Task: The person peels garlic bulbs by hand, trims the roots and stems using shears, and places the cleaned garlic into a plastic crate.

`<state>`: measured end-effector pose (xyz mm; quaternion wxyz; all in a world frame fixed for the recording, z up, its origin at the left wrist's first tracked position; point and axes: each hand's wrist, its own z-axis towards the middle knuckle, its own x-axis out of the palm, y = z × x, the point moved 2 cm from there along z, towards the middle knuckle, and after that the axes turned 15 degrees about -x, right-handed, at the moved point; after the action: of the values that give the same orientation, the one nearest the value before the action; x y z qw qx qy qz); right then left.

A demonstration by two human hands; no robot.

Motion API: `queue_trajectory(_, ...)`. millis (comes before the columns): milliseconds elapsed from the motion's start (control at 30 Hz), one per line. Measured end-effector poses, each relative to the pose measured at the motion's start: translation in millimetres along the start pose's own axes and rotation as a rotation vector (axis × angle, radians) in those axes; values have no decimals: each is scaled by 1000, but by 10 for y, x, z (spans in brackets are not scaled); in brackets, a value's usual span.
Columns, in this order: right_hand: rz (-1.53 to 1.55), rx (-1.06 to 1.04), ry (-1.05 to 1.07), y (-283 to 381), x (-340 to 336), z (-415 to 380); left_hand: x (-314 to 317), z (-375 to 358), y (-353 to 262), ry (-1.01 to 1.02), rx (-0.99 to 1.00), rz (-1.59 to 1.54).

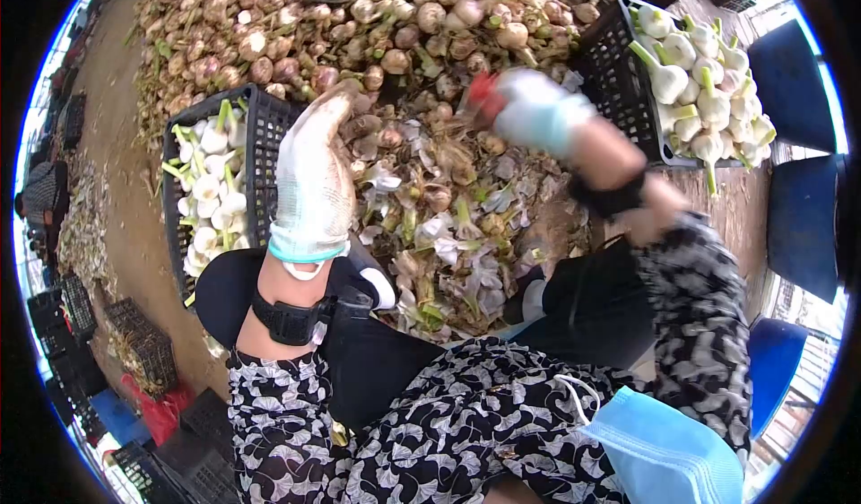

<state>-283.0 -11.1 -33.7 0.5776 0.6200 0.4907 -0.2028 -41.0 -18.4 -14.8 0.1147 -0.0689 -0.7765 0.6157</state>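
A heap of brownish garlic bulbs [260, 33] is being seen just ahead of the hands, its near edge being overlapped by the outstretched, gloved left hand [316, 168]. Whether a bulb is being gripped there cannot be told, as the inner side of the fingers is being hidden. Well apart from it, the gloved right hand [534, 114] is being shown as a blur, near the same edge of the heap; a red patch [487, 100] is being seen at its fingers, and whether anything is being held cannot be told. Between and below the hands, the ground is being covered by loose garlic skins [448, 244]. Just outside the left hand, white bulbs [211, 190] are being held in a black crate [267, 127]; beyond the right hand, more white bulbs with cut stems [713, 105] are being held in a second black crate [619, 82]. Below, a blue face mask [668, 455] is being seen over patterned clothing [448, 423].
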Motion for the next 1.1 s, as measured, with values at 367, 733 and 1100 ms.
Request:
queue_trajectory(367, 355, 370, 12, -229, 2508, 472, -239, -32, 18, -57, 113, 410)
queue_trajectory(733, 1273, -326, -595, 511, 857, -178, 187, -296, 334, 367, -608, -424)
queue_trajectory(1100, 1237, -58, -744, 595, 780, -501, 206, -299, 64, -24, 251, 450)
